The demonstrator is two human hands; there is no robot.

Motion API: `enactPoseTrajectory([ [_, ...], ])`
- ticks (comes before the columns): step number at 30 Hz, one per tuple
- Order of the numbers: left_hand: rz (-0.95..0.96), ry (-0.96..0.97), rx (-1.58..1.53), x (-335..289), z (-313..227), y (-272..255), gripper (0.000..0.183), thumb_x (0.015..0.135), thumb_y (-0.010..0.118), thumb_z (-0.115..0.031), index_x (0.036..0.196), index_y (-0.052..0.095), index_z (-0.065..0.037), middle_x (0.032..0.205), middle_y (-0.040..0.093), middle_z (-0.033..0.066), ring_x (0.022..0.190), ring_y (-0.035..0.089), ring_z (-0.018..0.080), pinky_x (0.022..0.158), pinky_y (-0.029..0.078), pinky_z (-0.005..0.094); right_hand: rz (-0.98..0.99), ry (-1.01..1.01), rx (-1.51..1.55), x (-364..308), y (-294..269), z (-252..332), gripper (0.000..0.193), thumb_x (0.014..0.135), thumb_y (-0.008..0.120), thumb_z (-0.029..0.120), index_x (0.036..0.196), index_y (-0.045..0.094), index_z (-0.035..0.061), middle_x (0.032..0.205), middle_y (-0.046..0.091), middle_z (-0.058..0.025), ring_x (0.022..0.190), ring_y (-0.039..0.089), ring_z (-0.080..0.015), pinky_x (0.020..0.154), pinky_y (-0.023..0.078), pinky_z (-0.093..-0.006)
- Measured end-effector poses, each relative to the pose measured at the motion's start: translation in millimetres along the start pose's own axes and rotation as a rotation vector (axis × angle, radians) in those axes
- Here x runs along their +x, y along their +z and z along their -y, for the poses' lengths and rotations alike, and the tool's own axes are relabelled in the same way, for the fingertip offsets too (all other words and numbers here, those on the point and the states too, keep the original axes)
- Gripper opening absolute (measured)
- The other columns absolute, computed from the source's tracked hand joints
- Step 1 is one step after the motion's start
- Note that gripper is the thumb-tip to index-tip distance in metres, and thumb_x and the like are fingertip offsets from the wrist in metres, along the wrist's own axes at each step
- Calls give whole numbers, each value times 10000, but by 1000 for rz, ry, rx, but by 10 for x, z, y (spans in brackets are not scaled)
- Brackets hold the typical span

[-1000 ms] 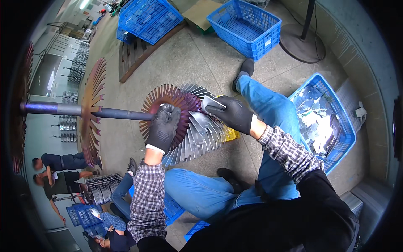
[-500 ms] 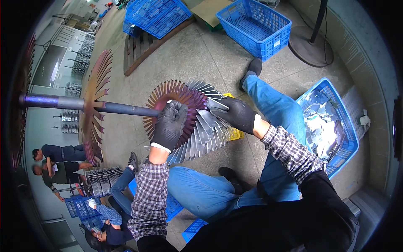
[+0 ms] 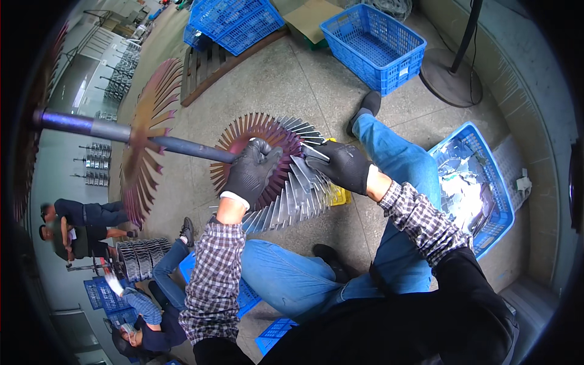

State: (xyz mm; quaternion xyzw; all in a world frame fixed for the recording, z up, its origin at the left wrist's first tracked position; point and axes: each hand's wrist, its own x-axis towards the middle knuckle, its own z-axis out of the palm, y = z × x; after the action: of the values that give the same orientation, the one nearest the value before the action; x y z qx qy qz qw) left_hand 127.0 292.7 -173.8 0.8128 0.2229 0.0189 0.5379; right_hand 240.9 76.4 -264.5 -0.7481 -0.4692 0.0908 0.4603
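Observation:
Both my hands wear black gloves. My right hand pinches a flat grey metal blade at the right rim of a purple-bronze slotted disc. My left hand is closed against the disc's face, next to the end of a dark metal shaft; whatever its fingers hold is hidden. Grey metal blades fan out around the disc's right and lower rim, while bare slotted teeth show along its upper left. Further left along the shaft stands a second toothed disc, without blades.
At my right, a blue crate holds shiny metal pieces. Another blue crate stands ahead, near a round-based stand. Something yellow sits behind the blades. Stacked crates rest on a pallet. Several people work at the left.
The view has turned slightly, so the shaft slopes more. My left hand has shifted a little to the right over the disc. My right hand stays on the blade at nearly the same spot.

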Motion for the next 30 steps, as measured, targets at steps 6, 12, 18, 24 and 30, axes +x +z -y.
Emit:
enactPoseTrajectory([
  [6,-2,9,268,66,-54,-6,194,982,691,-182,882,547,-100,727,573,-7,644,521,82,594,429,236,-5,-63,-78,23,-35,88,276,959,664,246,1135,702,38,919,713,-162,722,652,-311,673,521,-382],
  [12,20,11,521,117,-160,-8,235,985,671,-254,866,568,-81,730,598,37,644,570,166,643,479,288,-19,-144,-132,60,-54,137,239,953,656,210,1108,694,31,902,698,-162,705,635,-316,667,514,-381],
  [18,53,302,942,166,-69,-49,365,994,613,-391,895,617,-40,799,652,112,719,638,290,750,520,358,17,-179,-185,91,-81,195,267,957,618,225,1147,681,48,913,689,-185,758,658,-358,694,527,-422],
  [24,259,358,1269,293,-84,-67,286,1034,504,-284,1190,696,-140,1003,695,167,832,685,324,747,538,425,29,-194,-239,108,-116,299,209,938,656,170,1081,677,19,886,673,-163,700,621,-323,665,509,-390],
  [30,233,335,1096,280,-117,-95,369,1014,549,-391,1049,673,-45,960,682,171,820,661,340,815,520,405,122,-234,-309,176,-88,191,244,945,639,181,1127,654,18,880,660,-172,718,624,-334,675,515,-399],
])
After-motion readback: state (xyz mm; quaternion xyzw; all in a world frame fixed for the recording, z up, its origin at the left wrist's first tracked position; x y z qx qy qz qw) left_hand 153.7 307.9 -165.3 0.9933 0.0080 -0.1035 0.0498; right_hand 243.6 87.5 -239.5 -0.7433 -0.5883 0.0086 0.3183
